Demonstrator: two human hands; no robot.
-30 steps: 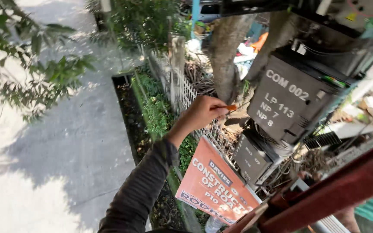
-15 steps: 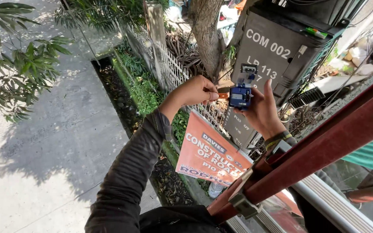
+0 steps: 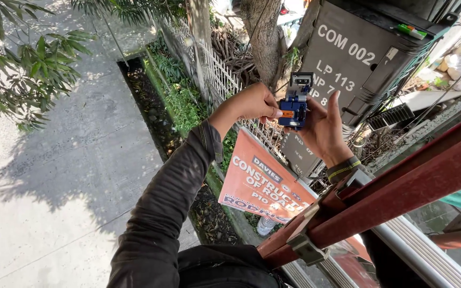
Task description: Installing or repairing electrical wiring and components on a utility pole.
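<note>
Blue handheld tool (image 3: pixel 295 108) with an orange tab and a grey top sits at roughly 1 o'clock from frame centre, held up in the air between both hands. Right hand (image 3: pixel 324 129) cradles it from behind and below: palm against the tool body, fingers (image 3: pixel 335 104) spread narrow and pointing up past its side. Left hand (image 3: pixel 251 102) comes in from 9 o'clock of the tool, fingers curled tight, thumb and forefinger pinched on the orange tab at the tool's left face. Left arm in a dark long sleeve (image 3: pixel 166 202); right wrist has a dark band with a yellow line (image 3: pixel 344 168).

Just behind the tool, at 12 to 2 o'clock: dark grey utility cabinet (image 3: pixel 358 58) with white lettering. Tree trunk (image 3: pixel 262 37) at 11 o'clock of the tool. Below the hands, at 6 o'clock, an orange sign (image 3: pixel 262 184) fixed to a white fence (image 3: pixel 217 74). Red ladder rail (image 3: pixel 401 192) runs across at 4 o'clock. Concrete pavement (image 3: pixel 54 176) well below, at 8 o'clock.
</note>
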